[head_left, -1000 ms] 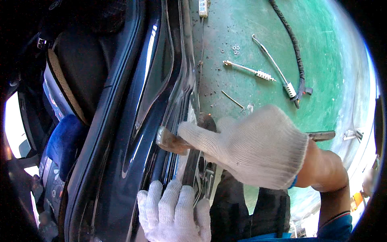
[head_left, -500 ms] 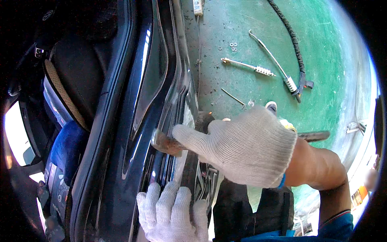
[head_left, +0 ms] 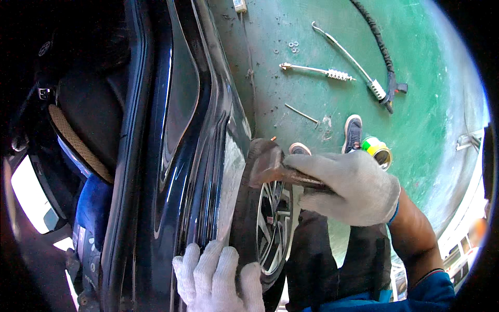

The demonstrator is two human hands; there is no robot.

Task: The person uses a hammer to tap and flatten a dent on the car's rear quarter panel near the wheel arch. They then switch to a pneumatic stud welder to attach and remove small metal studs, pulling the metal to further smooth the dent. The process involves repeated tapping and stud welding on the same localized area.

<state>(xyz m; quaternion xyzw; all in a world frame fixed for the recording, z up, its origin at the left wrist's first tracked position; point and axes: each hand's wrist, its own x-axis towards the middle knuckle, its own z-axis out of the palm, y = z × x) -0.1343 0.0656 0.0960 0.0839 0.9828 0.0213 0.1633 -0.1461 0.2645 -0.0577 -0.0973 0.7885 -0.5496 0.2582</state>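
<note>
My right hand, in a grey knitted glove, is closed around the handle of a hammer. The hammer's worn brown head hangs over the tyre, a little to the right of the car's dark panel edge. My left hand, gloved the same way, lies on the dark glossy car body with its fingers spread. Just ahead of those fingers runs a dull grey, bare-looking strip along the panel edge above the wheel. Part of the hammer's handle is hidden by my right hand.
On the green floor lie a slide hammer, a hooked puller, a thin rod, several small rings and a black sleeved cable. A round tin stands beside my shoe.
My right hand has drawn the hammer to the right, off the panel edge and over the tyre. My left hand stays on the body. The whole view has shifted slightly.
</note>
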